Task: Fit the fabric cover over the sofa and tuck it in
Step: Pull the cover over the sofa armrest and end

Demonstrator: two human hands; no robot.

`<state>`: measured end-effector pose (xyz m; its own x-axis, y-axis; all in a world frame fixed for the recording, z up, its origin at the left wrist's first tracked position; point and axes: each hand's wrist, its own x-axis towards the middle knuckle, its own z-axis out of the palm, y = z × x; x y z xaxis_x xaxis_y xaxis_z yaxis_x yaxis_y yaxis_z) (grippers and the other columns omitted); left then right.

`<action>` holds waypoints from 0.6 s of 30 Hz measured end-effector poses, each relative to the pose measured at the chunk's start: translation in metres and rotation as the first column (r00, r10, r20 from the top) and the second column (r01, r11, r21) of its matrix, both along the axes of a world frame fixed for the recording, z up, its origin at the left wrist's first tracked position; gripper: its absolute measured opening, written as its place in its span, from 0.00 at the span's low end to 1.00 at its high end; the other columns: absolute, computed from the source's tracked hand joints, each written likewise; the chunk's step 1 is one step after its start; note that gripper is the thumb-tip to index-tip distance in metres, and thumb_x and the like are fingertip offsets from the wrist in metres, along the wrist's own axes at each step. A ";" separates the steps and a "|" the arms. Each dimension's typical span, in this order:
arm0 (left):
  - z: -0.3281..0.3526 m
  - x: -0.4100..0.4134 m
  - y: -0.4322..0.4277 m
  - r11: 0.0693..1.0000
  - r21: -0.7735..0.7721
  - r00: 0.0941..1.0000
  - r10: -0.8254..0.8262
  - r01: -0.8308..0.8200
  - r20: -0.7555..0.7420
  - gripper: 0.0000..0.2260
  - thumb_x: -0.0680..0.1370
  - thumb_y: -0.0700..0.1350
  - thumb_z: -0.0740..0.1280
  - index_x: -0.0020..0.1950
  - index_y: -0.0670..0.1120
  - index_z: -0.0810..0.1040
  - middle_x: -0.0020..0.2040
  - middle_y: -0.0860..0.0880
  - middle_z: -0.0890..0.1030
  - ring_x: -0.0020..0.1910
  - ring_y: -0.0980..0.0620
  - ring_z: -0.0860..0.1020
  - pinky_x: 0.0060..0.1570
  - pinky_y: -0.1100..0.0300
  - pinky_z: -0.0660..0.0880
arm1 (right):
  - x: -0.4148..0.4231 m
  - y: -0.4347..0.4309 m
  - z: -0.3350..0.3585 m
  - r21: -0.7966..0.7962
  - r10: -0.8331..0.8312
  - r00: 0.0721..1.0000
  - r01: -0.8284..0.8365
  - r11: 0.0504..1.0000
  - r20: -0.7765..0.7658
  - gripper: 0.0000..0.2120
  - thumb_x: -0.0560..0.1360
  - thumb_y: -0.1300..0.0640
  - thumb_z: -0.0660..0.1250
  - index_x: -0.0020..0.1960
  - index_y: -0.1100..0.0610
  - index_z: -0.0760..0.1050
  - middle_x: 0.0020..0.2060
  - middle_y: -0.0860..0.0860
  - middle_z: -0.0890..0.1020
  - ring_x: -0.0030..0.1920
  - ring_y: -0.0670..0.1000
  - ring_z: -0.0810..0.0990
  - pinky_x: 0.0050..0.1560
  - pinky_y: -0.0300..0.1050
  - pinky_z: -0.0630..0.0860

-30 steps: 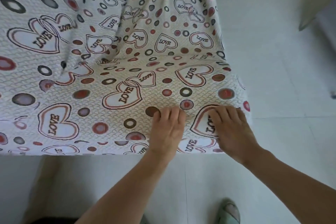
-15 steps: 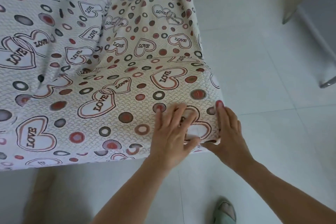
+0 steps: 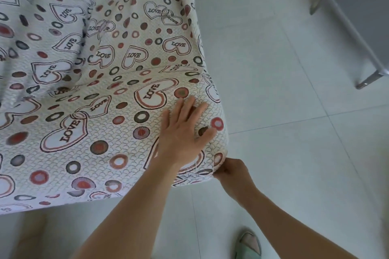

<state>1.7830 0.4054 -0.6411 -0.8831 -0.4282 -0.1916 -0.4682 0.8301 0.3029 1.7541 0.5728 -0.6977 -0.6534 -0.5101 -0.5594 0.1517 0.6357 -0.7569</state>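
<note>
A white fabric cover printed with "LOVE" hearts and red and grey rings lies over the sofa, filling the left and middle of the head view. The sofa itself is hidden under it. My left hand presses flat on the seat near the front right corner, fingers straight and spread. My right hand sits lower, at the corner's bottom edge, its fingers curled under the cover's hem and hidden by the fabric. The cover is wrinkled along the crease between seat and backrest.
Pale tiled floor spreads to the right of the sofa. A grey metal frame leg stands at the upper right. A foot in a green slipper is on the floor at the bottom.
My right hand has left the seat top and dropped to the corner's bottom hem, gripping it from below. My left hand slid up and right on the seat. The view shifted right.
</note>
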 end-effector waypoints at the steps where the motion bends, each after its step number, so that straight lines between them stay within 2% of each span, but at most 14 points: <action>1: -0.001 0.000 0.000 1.000 -0.011 1.000 0.003 -0.003 -0.001 0.29 0.76 0.68 0.50 0.76 0.65 0.49 0.79 0.60 0.42 0.77 0.56 0.38 0.75 0.47 0.37 | 0.002 0.002 -0.006 0.036 -0.005 1.000 0.006 0.999 -0.024 0.14 0.69 0.64 0.67 0.28 0.60 0.65 0.22 0.48 0.65 0.25 0.45 0.60 0.25 0.37 0.57; 3: -0.001 0.002 0.002 1.000 -0.030 1.000 -0.006 0.007 0.003 0.30 0.76 0.68 0.51 0.76 0.64 0.49 0.79 0.59 0.42 0.77 0.56 0.38 0.75 0.47 0.37 | 0.006 0.003 -0.018 0.175 0.006 0.998 0.006 0.985 -0.067 0.16 0.71 0.61 0.64 0.27 0.57 0.63 0.23 0.50 0.67 0.26 0.49 0.64 0.26 0.42 0.59; 5: -0.002 0.002 0.002 0.999 -0.039 1.000 -0.007 0.007 -0.004 0.33 0.74 0.70 0.51 0.77 0.62 0.47 0.79 0.59 0.42 0.77 0.57 0.38 0.75 0.48 0.37 | 0.002 -0.003 -0.021 0.237 0.046 0.998 -0.034 0.971 -0.043 0.15 0.72 0.60 0.62 0.28 0.56 0.66 0.24 0.50 0.70 0.28 0.51 0.68 0.27 0.42 0.61; 8: -0.002 -0.001 -0.002 0.999 0.016 0.999 0.035 -0.034 -0.035 0.37 0.73 0.71 0.48 0.78 0.57 0.45 0.79 0.60 0.45 0.77 0.59 0.41 0.74 0.54 0.37 | -0.013 -0.005 -0.020 0.147 0.096 0.990 -0.110 0.983 0.103 0.11 0.70 0.60 0.66 0.29 0.57 0.71 0.24 0.49 0.73 0.28 0.51 0.70 0.31 0.42 0.67; 9: -0.003 -0.003 -0.005 0.998 0.031 0.998 0.048 -0.047 -0.044 0.37 0.74 0.71 0.47 0.79 0.57 0.46 0.79 0.60 0.46 0.77 0.60 0.42 0.74 0.55 0.38 | -0.019 -0.003 -0.017 0.104 0.091 0.985 -0.106 0.989 0.145 0.09 0.68 0.59 0.68 0.32 0.61 0.73 0.25 0.51 0.74 0.30 0.51 0.70 0.33 0.43 0.68; 10: -0.003 -0.006 -0.009 0.998 0.040 0.997 0.053 -0.052 -0.048 0.36 0.74 0.71 0.47 0.78 0.57 0.46 0.79 0.60 0.47 0.77 0.60 0.42 0.75 0.55 0.39 | -0.024 0.000 -0.014 0.064 0.077 0.979 -0.091 0.994 0.190 0.10 0.65 0.56 0.69 0.35 0.65 0.74 0.27 0.52 0.75 0.31 0.51 0.70 0.34 0.44 0.68; 12: -0.004 -0.015 -0.015 0.997 0.051 0.998 0.052 -0.050 -0.037 0.34 0.75 0.70 0.45 0.78 0.58 0.46 0.79 0.60 0.46 0.77 0.60 0.43 0.75 0.55 0.41 | -0.036 0.002 -0.009 0.034 0.024 0.966 -0.034 0.999 0.257 0.18 0.60 0.55 0.68 0.41 0.70 0.73 0.29 0.54 0.76 0.32 0.50 0.70 0.34 0.44 0.68; 14: -0.005 -0.021 -0.021 0.997 0.059 0.998 0.050 -0.049 -0.027 0.33 0.76 0.70 0.46 0.78 0.58 0.47 0.79 0.60 0.46 0.77 0.60 0.42 0.74 0.56 0.40 | -0.050 -0.007 -0.004 0.032 -0.012 0.967 0.004 0.999 0.253 0.12 0.61 0.62 0.66 0.41 0.70 0.74 0.32 0.56 0.79 0.32 0.51 0.73 0.35 0.46 0.73; 16: -0.005 -0.027 -0.023 0.998 0.050 0.999 0.037 -0.036 -0.028 0.32 0.77 0.69 0.46 0.78 0.58 0.47 0.79 0.59 0.46 0.77 0.60 0.42 0.74 0.56 0.39 | -0.065 -0.020 0.001 0.037 -0.129 0.968 0.124 0.992 0.217 0.04 0.68 0.69 0.63 0.40 0.66 0.77 0.35 0.60 0.82 0.34 0.54 0.77 0.38 0.52 0.79; 18: -0.005 -0.033 -0.028 0.998 0.045 0.999 0.044 -0.043 -0.028 0.31 0.78 0.67 0.47 0.79 0.56 0.48 0.79 0.58 0.47 0.77 0.59 0.41 0.75 0.55 0.40 | -0.083 -0.036 0.009 -0.014 -0.266 0.950 0.272 0.962 0.166 0.08 0.76 0.64 0.60 0.45 0.60 0.78 0.40 0.58 0.84 0.39 0.55 0.81 0.43 0.54 0.80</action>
<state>1.7502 0.3778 -0.6465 -0.8694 -0.4576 -0.1864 -0.4939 0.7946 0.3530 1.6708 0.5364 -0.6887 -0.6721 -0.3495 -0.6528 0.4350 0.5271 -0.7300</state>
